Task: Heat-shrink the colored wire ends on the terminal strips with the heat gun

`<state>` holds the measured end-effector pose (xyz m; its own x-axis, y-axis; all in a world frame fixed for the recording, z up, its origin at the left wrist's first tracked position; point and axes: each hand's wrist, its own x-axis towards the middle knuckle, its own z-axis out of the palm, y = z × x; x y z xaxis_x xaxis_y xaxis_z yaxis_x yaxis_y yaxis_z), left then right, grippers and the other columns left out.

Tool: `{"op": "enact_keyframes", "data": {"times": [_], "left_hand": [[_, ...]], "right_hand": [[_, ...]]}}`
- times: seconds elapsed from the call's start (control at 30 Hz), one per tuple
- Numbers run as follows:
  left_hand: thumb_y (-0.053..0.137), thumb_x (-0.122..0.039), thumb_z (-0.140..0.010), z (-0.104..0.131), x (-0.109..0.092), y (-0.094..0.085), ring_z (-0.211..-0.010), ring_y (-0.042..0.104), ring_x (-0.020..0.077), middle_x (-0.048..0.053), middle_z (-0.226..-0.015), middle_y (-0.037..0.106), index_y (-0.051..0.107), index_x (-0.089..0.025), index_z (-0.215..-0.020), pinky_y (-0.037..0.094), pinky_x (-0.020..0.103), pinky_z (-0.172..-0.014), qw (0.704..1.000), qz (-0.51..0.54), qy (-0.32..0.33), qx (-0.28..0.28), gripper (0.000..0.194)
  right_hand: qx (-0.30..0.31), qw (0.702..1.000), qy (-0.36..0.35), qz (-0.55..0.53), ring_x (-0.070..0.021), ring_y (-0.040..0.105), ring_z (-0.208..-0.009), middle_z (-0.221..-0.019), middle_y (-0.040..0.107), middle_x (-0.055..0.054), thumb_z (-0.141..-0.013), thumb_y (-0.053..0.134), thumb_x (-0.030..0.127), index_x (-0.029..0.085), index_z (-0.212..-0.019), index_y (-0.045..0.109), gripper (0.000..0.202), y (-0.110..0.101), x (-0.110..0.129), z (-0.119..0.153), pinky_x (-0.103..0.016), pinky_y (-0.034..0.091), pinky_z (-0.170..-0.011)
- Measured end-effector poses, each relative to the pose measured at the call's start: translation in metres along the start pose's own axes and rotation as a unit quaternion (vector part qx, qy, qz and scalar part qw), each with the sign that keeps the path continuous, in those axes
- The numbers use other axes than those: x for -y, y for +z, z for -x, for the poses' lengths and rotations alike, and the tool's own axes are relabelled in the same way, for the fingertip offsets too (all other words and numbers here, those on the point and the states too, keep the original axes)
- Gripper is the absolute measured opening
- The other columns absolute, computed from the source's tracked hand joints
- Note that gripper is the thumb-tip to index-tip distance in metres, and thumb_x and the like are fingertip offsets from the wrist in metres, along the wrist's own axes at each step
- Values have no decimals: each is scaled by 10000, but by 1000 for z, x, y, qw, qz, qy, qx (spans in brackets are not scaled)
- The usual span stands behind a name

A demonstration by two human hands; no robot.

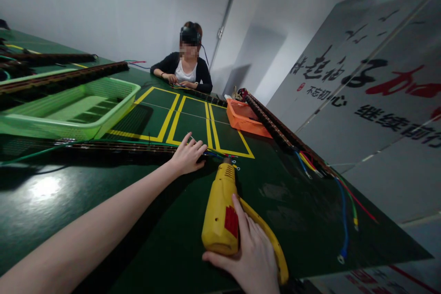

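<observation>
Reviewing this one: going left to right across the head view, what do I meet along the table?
Green basket → left hand → yellow heat gun, gripped in the right hand → blue wire's ring end → green wire's end → red wire's tip.

The left forearm (103, 229) is bare along its whole visible length, slender, tapering towards the wrist (175, 167); the left hand (189, 155) and right hand (254, 250) are bare too, with slim fingers (241, 215).

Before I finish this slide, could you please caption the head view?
Right hand holds a yellow heat gun near wire ends; left hand on wire bundle.
</observation>
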<state>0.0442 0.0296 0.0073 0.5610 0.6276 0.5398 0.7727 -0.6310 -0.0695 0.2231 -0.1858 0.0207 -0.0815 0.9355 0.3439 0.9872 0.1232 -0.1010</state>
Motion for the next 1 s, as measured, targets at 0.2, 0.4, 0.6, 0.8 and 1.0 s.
{"op": "enact_keyframes", "data": {"times": [0.2, 0.4, 0.6, 0.8, 1.0], "left_hand": [[497, -478, -798, 0, 0, 6, -1047, 523, 316, 100, -1034, 631, 529, -187, -1145, 160, 555, -1068, 999, 12, -38, 13, 454], [486, -552, -793, 1, 2, 11, -1250, 352, 407, 125, -1170, 585, 505, -185, -1184, 123, 645, -1037, 998, 16, -57, 18, 536], [530, -583, -744, 1, -3, 8, -1355, 159, 413, 147, -1209, 560, 541, -151, -1108, -6, 632, -1067, 998, -12, -62, -10, 565], [477, -516, -813, -2, -4, 4, -1072, 513, 319, 154, -1038, 612, 513, -107, -1120, 346, 470, -931, 998, 0, -48, 46, 513], [483, -472, -814, -3, -1, 4, -943, 511, 302, 140, -999, 591, 506, -121, -1104, 379, 395, -741, 997, -1, -41, 67, 456]], "right_hand": [[-20, 998, 33, 54, -294, 632, -957, -1154, 621, -140, -550, 679, 686, 189, -1435, 152, 1144, -1, -14, 2, -397, 525, -765], [-45, 996, 25, 70, -297, 628, -963, -1163, 614, -153, -530, 701, 673, 176, -1431, 153, 1166, 4, -11, 4, -401, 523, -781], [-66, 995, -8, 70, -293, 645, -903, -1080, 647, -158, -568, 588, 776, 144, -1426, 177, 1142, 5, 2, 0, -397, 539, -736], [-63, 996, -41, 38, -290, 647, -840, -979, 662, -140, -543, 572, 804, 121, -1427, 179, 1184, 9, 28, -7, -400, 539, -706], [-68, 996, -60, 18, -289, 642, -825, -943, 660, -135, -548, 515, 840, 111, -1429, 192, 1189, 11, 44, -8, -402, 532, -722]]}}
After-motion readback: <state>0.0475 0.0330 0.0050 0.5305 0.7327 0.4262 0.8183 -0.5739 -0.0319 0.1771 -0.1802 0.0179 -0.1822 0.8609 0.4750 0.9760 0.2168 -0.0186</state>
